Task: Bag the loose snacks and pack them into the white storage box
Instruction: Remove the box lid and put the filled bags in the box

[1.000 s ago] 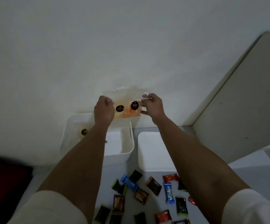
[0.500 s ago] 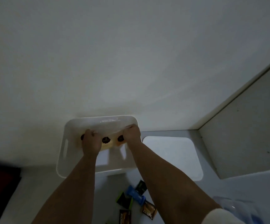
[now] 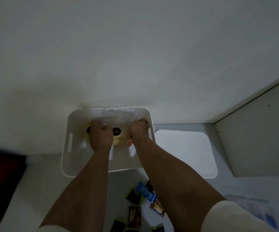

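A clear plastic bag of snacks is held inside the white storage box, its top edge gripped by the curled fingers of the left hand and right hand, probably so that it is lowered flat. Loose wrapped snacks are left lying nearer the viewer.

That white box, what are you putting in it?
A person is lowering a clear bag of snacks into the white storage box. The left hand and right hand each grip a top corner of the bag. The box's lid lies beside it, and loose wrapped snacks wait on the table in front.
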Demonstrator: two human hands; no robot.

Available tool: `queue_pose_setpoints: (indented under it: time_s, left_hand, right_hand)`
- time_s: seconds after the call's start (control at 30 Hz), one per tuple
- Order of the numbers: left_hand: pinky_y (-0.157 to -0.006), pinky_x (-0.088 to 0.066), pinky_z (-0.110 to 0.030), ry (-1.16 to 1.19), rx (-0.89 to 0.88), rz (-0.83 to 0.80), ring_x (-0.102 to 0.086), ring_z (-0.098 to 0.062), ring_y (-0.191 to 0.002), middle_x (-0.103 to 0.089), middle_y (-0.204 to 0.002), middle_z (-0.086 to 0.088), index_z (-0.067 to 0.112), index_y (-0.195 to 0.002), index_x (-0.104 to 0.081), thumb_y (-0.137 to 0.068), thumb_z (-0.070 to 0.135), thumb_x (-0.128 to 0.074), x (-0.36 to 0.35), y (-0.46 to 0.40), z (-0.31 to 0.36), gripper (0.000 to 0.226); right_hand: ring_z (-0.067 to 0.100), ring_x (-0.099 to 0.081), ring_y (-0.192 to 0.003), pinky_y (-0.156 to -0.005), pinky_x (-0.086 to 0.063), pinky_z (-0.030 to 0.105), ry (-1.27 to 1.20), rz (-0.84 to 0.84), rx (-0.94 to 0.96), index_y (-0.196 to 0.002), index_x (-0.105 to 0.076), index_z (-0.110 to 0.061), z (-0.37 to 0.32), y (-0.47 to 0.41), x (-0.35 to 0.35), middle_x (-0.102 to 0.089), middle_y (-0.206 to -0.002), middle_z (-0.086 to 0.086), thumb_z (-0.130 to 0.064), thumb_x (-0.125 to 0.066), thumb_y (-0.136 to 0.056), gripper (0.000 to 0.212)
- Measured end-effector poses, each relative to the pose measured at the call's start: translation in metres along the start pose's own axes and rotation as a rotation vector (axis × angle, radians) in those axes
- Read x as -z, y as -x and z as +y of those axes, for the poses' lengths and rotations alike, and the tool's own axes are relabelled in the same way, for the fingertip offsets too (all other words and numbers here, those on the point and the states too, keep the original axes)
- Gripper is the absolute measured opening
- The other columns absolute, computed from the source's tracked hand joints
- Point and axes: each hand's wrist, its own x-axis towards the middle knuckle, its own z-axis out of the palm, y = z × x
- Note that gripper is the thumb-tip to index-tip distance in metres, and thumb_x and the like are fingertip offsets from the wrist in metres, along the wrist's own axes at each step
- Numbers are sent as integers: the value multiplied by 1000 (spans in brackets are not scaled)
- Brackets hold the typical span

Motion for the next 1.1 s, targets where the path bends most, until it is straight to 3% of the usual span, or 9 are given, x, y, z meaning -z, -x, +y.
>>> queue_pose_setpoints:
  time_s: [0.1,0.17,0.23,0.37,0.53,0.63,0.93,1.03,1.1]
  left_hand:
    - [-78,-42,-32,48,3,-8,-64,-36,-108,-67,-119,-15,11,-129,-54,-90,17,-58,9,16,3,39]
    - [-82,-45,-36,61,4,-5,-63,-38,-110,-66,-122,-18,12,-131,-53,-92,21,-59,16,26,4,40]
    - [-90,-46,-38,51,-7,-7,-61,-38,-116,-64,-127,-18,11,-134,-52,-92,22,-59,23,39,7,44]
    - [-97,-45,-43,14,-36,22,-53,-39,-124,-56,-136,-16,12,-136,-51,-86,17,-59,31,76,19,51]
    - [-112,-33,-57,-91,-60,68,-23,-41,-145,-22,-160,-16,17,-149,-35,-87,24,-66,23,122,39,69]
    - [-117,-25,-63,-134,-86,45,-6,-41,-152,-6,-166,-13,21,-153,-26,-86,27,-67,15,144,45,79]
    - [-95,-44,-40,-109,-381,-99,-53,-34,-122,-56,-135,-12,16,-133,-55,-93,25,-57,-78,272,84,41]
    - [-87,-43,-31,-93,-434,-198,-62,-27,-110,-67,-121,-4,18,-121,-64,-93,24,-57,-135,344,87,30]
    - [-87,-46,-32,-93,-396,-265,-64,-25,-108,-69,-117,0,21,-118,-66,-91,26,-57,-174,392,82,28]
  right_hand:
    - [28,-66,-99,-94,-49,36,233,-43,24,-114,-66,-6,-16,29,19,-71,-111,10,-17,-66,-90,26]
    - [27,-63,-80,-72,-51,32,103,-42,9,-108,-65,-2,-18,43,34,-69,-96,12,-9,-56,-93,19]
    - [32,-62,-79,-69,-56,39,32,10,37,-100,-59,2,-15,56,47,-60,-79,14,-6,-47,-92,16]
    - [30,-62,-99,-96,-56,51,19,-99,138,-119,-62,-1,-15,86,86,-61,-102,12,-7,-49,-90,32]
    - [27,-66,-86,-63,-58,34,-163,-83,215,-127,-64,-16,8,100,145,-69,-119,15,-14,-57,-84,44]
    - [23,-64,-79,-62,-58,34,-226,-36,242,-122,-67,-16,27,103,192,-71,-113,15,-14,-57,-88,36]
    - [23,-58,-75,-69,-48,35,-122,181,244,-85,-69,-27,146,79,373,-65,-82,0,-23,-62,-81,9]
    - [28,-64,-87,-81,-55,42,-30,243,221,-89,-72,-22,196,75,448,-69,-90,5,-27,-61,-82,14]
    - [28,-67,-96,-85,-52,33,37,276,218,-99,-75,-12,228,76,498,-73,-102,10,-22,-60,-92,18]
